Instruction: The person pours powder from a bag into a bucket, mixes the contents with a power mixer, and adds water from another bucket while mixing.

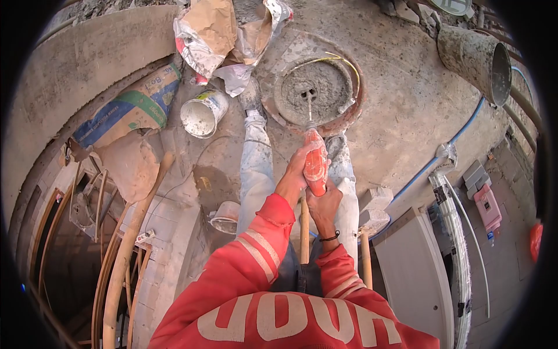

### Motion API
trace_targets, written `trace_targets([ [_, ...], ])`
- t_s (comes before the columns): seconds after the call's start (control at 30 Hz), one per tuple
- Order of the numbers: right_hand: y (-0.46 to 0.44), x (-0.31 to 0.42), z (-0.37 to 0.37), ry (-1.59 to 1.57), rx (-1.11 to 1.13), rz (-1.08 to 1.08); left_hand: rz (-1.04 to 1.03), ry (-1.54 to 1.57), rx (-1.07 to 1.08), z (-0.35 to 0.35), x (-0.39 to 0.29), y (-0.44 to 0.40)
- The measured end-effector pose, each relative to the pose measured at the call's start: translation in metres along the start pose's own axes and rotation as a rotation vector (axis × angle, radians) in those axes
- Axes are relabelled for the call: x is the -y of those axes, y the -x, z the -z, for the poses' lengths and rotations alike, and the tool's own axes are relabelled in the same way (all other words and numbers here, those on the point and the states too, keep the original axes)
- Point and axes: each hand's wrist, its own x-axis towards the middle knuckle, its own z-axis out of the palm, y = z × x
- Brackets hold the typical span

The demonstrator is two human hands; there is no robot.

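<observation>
A red power drill (315, 161), smeared with grey, points down and away from me with a mixing rod (310, 109) at its front. The rod's tip is in wet grey mortar (325, 87) inside a round tub (279, 104). My left hand (294, 174) is closed around the drill's body from the left side. Behind it, my right hand (325, 205) is wrapped round the rear of the drill, its fingers partly hidden. A yellow strip (343, 57) lies along the tub's far rim.
Left of my legs, a white bucket (204, 113) lies tipped beside torn paper sacks (209, 35). A smaller bucket (225, 217) is nearer. Grey blocks (375, 208) and a blue hose (465, 129) are at right. A large pipe-like drum (475, 64) lies farther off; an opening with wooden poles (131, 250) is at left.
</observation>
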Motion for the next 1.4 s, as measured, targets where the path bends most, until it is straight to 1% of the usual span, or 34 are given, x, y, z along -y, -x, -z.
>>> trace_targets([
  [0.13,0.001,-0.003,-0.001,-0.009,-0.013,0.007,-0.001,0.037,0.031,-0.002,-0.001,0.002],
  [0.23,0.0,-0.006,-0.002,0.005,-0.013,0.01,0.023,0.021,0.001,-0.005,-0.003,0.006],
  [0.33,0.001,-0.005,-0.003,-0.054,-0.024,-0.019,0.056,0.036,0.017,-0.002,-0.003,0.005],
  [0.43,0.0,0.001,0.001,-0.06,0.018,-0.088,0.037,0.013,-0.03,-0.006,-0.002,0.004],
  [0.53,-0.001,-0.004,-0.002,-0.079,0.012,-0.069,0.071,0.02,-0.091,-0.013,-0.008,0.008],
  [0.63,-0.005,0.0,-0.004,-0.077,0.016,-0.071,0.03,0.003,-0.076,-0.014,-0.012,0.006],
  [0.83,-0.012,0.004,-0.007,-0.063,-0.007,-0.056,0.011,-0.049,-0.104,-0.017,-0.018,-0.001],
  [0.93,-0.016,0.01,-0.006,-0.053,-0.014,-0.025,0.056,-0.049,-0.048,-0.019,-0.025,0.003],
  [1.03,-0.018,0.015,-0.005,-0.005,-0.001,-0.011,-0.01,-0.033,-0.054,-0.019,-0.026,0.0],
  [1.13,-0.023,0.016,-0.008,0.004,-0.029,0.039,-0.037,-0.033,-0.01,-0.021,-0.032,0.002],
  [1.23,-0.027,0.02,-0.009,0.044,-0.049,0.01,-0.005,-0.041,-0.03,-0.03,-0.039,0.001],
  [1.33,-0.031,0.024,-0.008,-0.139,-0.099,-0.003,-0.056,-0.127,-0.018,-0.04,-0.036,-0.008],
  [1.4,-0.034,0.028,0.001,-0.113,-0.069,-0.056,-0.056,-0.155,-0.051,-0.048,-0.033,-0.011],
])
